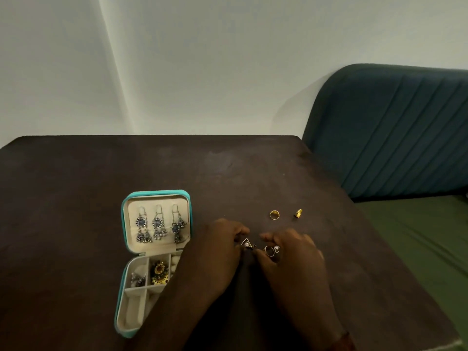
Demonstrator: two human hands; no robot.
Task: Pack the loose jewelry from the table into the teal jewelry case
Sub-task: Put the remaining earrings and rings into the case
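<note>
I see both hands low over the middle of the tabletop, knuckles up, fingers curled toward each other. The triangular earring (247,243) sits right between them, touching the left hand (222,247) fingertips; that grip looks pinched narrow on it, though I cannot tell if it is lifted. The right hand (288,252) grip is narrow around a silver ring (269,250), held or merely touched I cannot tell. The teal jewelry case (152,262) lies open toward the tabletop's left edge, just beside the left forearm, so the left hand is nearer. Two gold rings (274,214) wait farther back.
</note>
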